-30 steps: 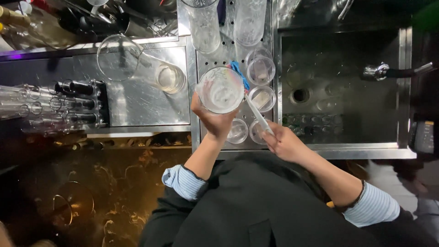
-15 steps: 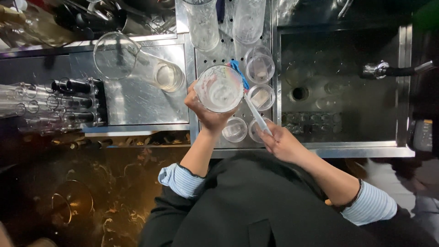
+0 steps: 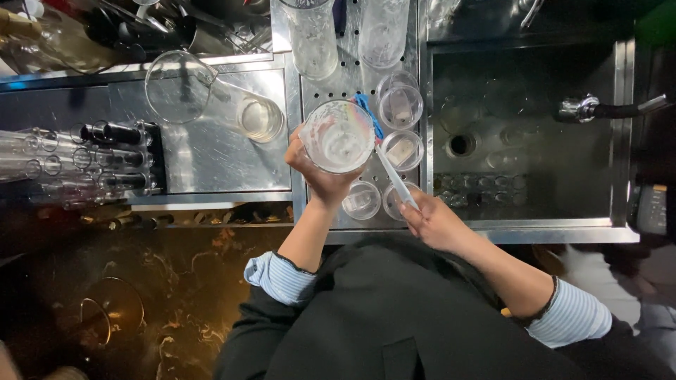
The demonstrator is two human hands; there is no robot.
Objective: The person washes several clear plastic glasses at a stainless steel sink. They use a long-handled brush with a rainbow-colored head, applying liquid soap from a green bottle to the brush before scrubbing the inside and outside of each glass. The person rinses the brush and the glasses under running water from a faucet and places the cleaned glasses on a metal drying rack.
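Clear glass point(image 3: 339, 136) with white foam film, white-handled brush point(image 3: 394, 177) with blue head, pale blue striped cuffs point(image 3: 280, 276), black apron point(image 3: 394, 324), silver steel bench point(image 3: 204, 158)

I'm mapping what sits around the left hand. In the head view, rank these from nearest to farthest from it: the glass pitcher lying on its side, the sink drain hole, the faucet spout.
From the left hand:
1. Glass pitcher, lying on the steel counter up and to its left.
2. Sink drain hole, to its right in the basin.
3. Faucet spout, far right, over the sink's edge.
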